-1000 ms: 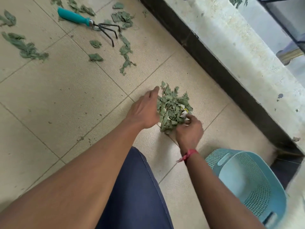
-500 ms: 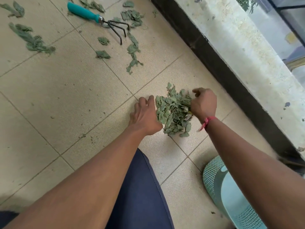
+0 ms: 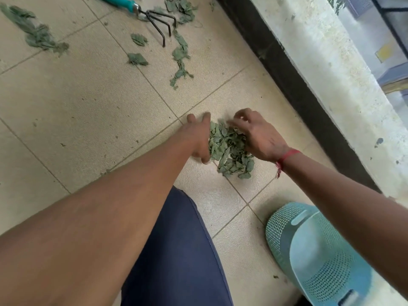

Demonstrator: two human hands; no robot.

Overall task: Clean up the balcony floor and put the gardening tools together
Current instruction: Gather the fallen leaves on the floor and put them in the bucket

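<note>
Now my right hand [image 3: 257,135] has swung over the far edge of the leaf pile [image 3: 229,151], fingers bent, grip unclear; my left hand [image 3: 198,138] presses straight-fingered alongside. Bunched near the basket [image 3: 284,228], it looks ready to scoop; the rake [image 3: 138,8] waits.

both bare arms reach forward and down. the left arm [image 3: 106,213] runs in long from the lower left, its wrist straight. the left hand [image 3: 197,138] has its palm turned to the right, with the fingers [image 3: 206,118] stretched out straight. the right arm [image 3: 344,195] comes in from the right edge. the right hand [image 3: 258,135] is palm down, near the left one, with fingers [image 3: 241,113] bent like a claw. they are blurred, so whether they pinch anything cannot be told.
</note>
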